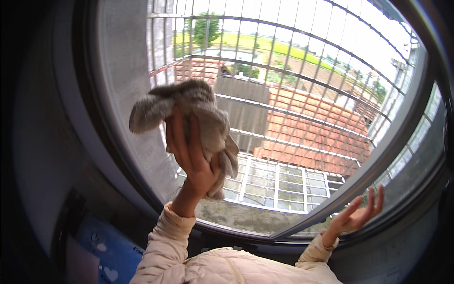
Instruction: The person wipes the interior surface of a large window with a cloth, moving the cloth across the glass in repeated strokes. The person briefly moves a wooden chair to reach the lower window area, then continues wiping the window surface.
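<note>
My left hand (193,149) is raised in front of a window and grips a bunched grey-beige cloth (209,124). The cloth spreads above the fingers and hangs down past the thumb side. Whether it touches the glass pane (248,117) I cannot tell. Lower right, my right hand (358,216) holds nothing, its fingers apart. It is near the upright window frame bar (354,181), close to the right-hand pane. Pale quilted jacket sleeves cover both of my forearms.
Beyond the window stands a metal security grille (276,103), with tiled roofs (319,124) and fields behind it. The dark window frame (117,170) curves around the left side. A blue item with heart shapes (117,248) is at the lower left.
</note>
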Demonstrator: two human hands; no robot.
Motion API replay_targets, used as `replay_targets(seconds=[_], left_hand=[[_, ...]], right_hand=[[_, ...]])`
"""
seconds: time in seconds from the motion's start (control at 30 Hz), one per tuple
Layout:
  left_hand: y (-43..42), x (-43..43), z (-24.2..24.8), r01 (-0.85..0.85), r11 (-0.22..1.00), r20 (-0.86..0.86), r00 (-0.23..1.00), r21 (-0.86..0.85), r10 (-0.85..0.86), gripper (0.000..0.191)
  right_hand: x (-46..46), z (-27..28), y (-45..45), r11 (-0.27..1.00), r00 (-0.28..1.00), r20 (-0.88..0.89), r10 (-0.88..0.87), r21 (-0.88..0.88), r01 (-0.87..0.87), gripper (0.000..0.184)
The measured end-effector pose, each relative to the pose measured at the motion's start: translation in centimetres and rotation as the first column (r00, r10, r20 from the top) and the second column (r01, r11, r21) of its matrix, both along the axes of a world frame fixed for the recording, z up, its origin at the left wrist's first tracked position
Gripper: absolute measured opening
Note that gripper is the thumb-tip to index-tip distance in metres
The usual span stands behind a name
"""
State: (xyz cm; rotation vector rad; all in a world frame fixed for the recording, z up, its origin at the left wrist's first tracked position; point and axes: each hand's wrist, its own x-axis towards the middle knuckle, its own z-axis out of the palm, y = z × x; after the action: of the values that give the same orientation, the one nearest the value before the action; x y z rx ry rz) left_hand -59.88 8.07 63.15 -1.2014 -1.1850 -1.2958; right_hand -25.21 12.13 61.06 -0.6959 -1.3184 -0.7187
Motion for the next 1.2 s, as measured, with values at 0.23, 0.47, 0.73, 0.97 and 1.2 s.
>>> replay_targets(seconds=[0.23,0.47,0.73,0.97,1.2], left_hand=[[0.3,-9.5,13.1,-0.112,0.935,-0.099,0.983,0.338,0.154,0.062],[4.1,-1.7,14.0,0.049,0.949,-0.271,0.962,0.311,0.039,0.064],[-0.8,-1.6,-2.6,-0.133,0.983,-0.614,0.789,-0.127,0.027,0.041],[-2.7,1.4,2.9,0.063,0.943,-0.222,0.965,-0.326,-0.141,0.074],[-3.4,2.5,5.9,0.173,0.880,-0.009,0.980,-0.443,-0.197,0.096]], right_hand=[[1.3,-1.2,4.2,0.966,0.978,0.138,-0.155,-0.186,0.180,0.049],[0.2,-3.0,6.5,0.969,0.967,0.115,-0.228,-0.074,0.237,0.049],[0.3,-3.2,7.1,0.983,0.980,0.106,-0.171,-0.051,0.177,0.047],[0.6,-3.8,7.4,0.980,0.977,0.106,-0.186,-0.058,0.193,0.046],[0.1,-3.2,7.0,0.983,0.978,0.120,-0.169,-0.049,0.176,0.046]])
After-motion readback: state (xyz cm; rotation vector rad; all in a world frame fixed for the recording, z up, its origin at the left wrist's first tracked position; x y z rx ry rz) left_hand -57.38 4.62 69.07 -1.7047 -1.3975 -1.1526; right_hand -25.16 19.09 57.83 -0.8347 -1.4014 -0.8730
